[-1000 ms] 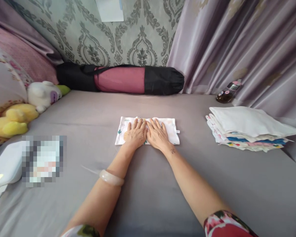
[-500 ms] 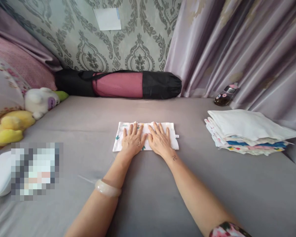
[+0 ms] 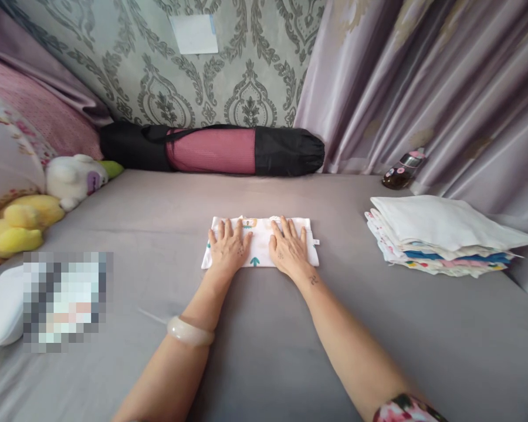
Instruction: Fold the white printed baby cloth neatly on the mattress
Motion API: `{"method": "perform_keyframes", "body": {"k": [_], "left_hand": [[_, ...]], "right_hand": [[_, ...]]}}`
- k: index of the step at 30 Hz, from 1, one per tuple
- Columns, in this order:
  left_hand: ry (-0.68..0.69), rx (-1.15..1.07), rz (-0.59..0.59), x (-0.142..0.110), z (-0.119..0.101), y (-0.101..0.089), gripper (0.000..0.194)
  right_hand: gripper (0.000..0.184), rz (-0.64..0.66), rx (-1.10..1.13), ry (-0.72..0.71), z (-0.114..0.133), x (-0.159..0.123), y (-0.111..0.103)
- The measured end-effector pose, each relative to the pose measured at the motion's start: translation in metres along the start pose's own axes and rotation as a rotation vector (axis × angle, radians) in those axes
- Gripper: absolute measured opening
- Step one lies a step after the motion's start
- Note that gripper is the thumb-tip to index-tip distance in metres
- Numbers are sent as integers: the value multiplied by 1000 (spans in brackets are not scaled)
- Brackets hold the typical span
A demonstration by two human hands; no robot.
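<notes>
1. The folded printed cloth (image 3: 260,252) lies flat at the center of the clock face, on the gray bedsheet (image 3: 264,363); a green arrow-like motif shows between the hands.
2. The left hand (image 3: 226,251) rests palm down on the cloth's 9 o'clock half, fingers spread, pinching nothing; a pale bangle (image 3: 190,332) encircles the forearm at 7 o'clock.
3. The right hand (image 3: 290,249) rests palm down on the 3 o'clock half, fingers likewise spread. A small white tag (image 3: 317,242) projects from the cloth's 3 o'clock edge; its lettering is too small to read.
4. At 3 o'clock, well apart, sits a stack of folded cloths (image 3: 444,225), white uppermost; at 2 o'clock, a pink-topped bottle (image 3: 400,172) bears round stickers, illegible.
5. At 11 o'clock, a black-and-pink carry bag (image 3: 211,151) lies along the wall (image 3: 220,88).
6. At 10 o'clock, a white plush toy (image 3: 73,179) carries a purple patch with unreadable marks; at 9 o'clock lies a yellow plush toy (image 3: 22,220).
</notes>
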State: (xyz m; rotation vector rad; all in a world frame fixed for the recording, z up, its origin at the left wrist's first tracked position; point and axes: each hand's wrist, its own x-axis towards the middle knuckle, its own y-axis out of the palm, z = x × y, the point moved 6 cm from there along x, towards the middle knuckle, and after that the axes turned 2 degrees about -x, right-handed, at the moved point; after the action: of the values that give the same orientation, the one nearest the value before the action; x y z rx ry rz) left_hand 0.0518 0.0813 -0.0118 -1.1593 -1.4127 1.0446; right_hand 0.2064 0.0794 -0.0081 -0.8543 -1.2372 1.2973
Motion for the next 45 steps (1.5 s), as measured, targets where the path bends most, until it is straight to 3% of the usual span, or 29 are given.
{"method": "perform_keyframes", "body": {"k": [11, 19, 24, 29, 36, 41, 45], "left_hand": [[-14, -16, 70, 0, 2, 2, 62], [-28, -21, -92, 0, 12, -11, 59], [-49, -5, 13, 1, 20, 1, 61], [-50, -20, 19, 2, 21, 4, 61], [4, -109, 34, 7, 29, 0, 57], [-47, -157, -13, 13, 48, -8, 55], [-48, -160, 98, 14, 52, 4, 58]], "right_hand": [[53, 33, -14, -3, 0, 0, 3], [57, -20, -61, 134, -22, 5, -11], [61, 72, -60, 209, -36, 5, 3], [62, 95, -71, 217, -37, 6, 8], [62, 145, -48, 228, -40, 8, 3], [63, 79, -33, 236, -44, 7, -5], [64, 117, -19, 240, -45, 6, 0]]}}
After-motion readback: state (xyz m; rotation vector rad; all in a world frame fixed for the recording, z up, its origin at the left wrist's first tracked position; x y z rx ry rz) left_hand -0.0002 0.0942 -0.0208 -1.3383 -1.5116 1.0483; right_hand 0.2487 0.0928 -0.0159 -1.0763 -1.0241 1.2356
